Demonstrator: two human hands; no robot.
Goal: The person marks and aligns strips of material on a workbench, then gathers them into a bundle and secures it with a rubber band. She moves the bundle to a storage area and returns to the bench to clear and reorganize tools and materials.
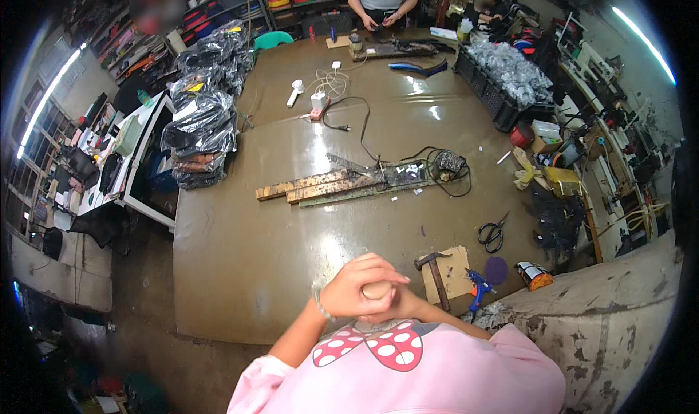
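Just in front of my chest, at the table's near edge, my two hands are brought together. The curled fingers of my left hand (355,287) wrap over my right hand (403,303), which is mostly hidden behind them. A rounded pale shape shows between the fingers; whether it is a held thing or part of my right hand, I cannot tell. Close by on the right, a hammer (437,280) with a wooden handle rests on a piece of cardboard (456,269). Beside it lies a blue hot glue gun (480,289), next to a purple round piece (496,270).
Black-handled scissors (492,236) lie farther right. Mid-table are wooden bars (322,189) and a coiled black cable (450,168); beyond sits a power strip (318,108). Bagged stacks (202,119) line the left edge, a black crate (486,97) the right. A person (382,1) stands opposite.
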